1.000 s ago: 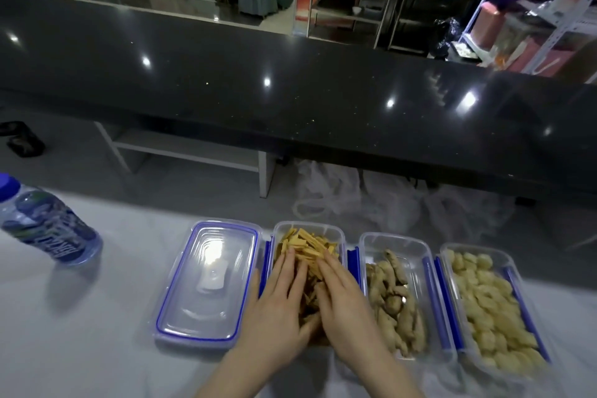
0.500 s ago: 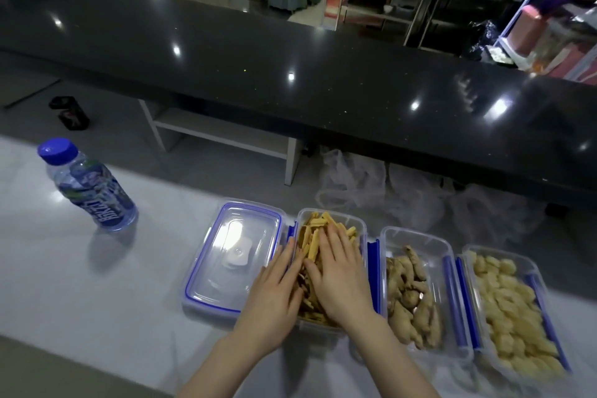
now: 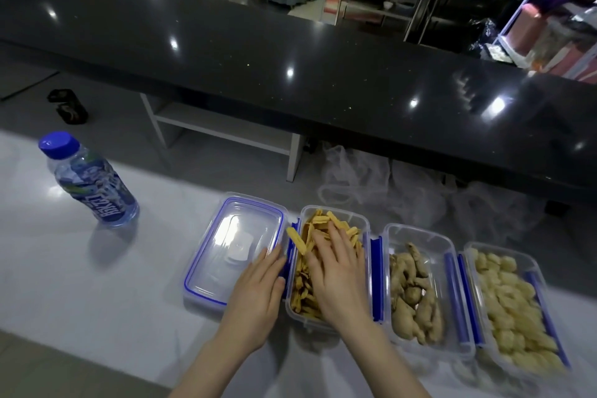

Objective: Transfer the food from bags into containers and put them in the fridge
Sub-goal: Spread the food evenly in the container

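Observation:
Three clear containers with blue clips stand in a row on the white counter. The left container (image 3: 363,226) holds yellow stick snacks (image 3: 315,228). My right hand (image 3: 339,271) lies flat on those sticks, fingers spread. My left hand (image 3: 258,287) rests beside it, fingers over the container's left blue clip and the edge of a clear blue-rimmed lid (image 3: 232,245) lying flat to the left. The middle container (image 3: 416,233) holds ginger roots (image 3: 413,291). The right container (image 3: 529,265) holds pale yellow chunks (image 3: 510,304).
A water bottle (image 3: 90,184) with a blue cap stands on the counter at the left. Crumpled clear plastic bags (image 3: 387,184) lie behind the containers. A long black counter (image 3: 290,52) runs across beyond, with a white shelf (image 3: 223,126) under it.
My left hand slid left off the sticks onto the container's left clip and the lid's edge. My right hand moved further up over the sticks. The view shifted, showing more of the bottle.

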Available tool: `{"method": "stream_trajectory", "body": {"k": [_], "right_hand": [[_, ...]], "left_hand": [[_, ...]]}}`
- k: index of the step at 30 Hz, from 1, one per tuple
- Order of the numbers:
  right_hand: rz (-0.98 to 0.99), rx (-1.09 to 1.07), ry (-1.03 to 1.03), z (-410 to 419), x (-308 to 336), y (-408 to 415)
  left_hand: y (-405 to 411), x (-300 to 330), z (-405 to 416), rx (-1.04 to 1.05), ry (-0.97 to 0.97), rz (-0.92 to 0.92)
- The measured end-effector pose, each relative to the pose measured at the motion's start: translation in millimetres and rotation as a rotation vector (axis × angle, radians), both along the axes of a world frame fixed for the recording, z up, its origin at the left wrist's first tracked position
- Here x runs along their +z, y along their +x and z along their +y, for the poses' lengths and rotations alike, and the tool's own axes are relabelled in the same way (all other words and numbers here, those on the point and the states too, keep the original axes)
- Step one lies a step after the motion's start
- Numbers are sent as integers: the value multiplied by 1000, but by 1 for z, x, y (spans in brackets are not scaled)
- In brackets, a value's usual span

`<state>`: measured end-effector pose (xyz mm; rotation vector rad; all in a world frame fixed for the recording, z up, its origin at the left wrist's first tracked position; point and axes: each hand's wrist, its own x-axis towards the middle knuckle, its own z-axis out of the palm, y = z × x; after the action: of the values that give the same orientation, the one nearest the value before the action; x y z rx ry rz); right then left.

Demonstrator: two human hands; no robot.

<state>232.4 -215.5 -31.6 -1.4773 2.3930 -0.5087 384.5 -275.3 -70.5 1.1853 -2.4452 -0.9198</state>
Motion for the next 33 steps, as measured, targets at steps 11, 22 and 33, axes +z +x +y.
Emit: {"method": "stream_trajectory", "body": {"k": [11, 22, 33], "right_hand": [[-7, -41, -47, 9, -10, 3], [157, -62, 112, 29, -9, 6], [-78, -206, -62, 41, -4, -4]], "left_hand": [[8, 8, -16, 156, -127, 18], [-28, 3, -39, 45, -495, -348], [-11, 41, -33, 348, -307, 216]]}}
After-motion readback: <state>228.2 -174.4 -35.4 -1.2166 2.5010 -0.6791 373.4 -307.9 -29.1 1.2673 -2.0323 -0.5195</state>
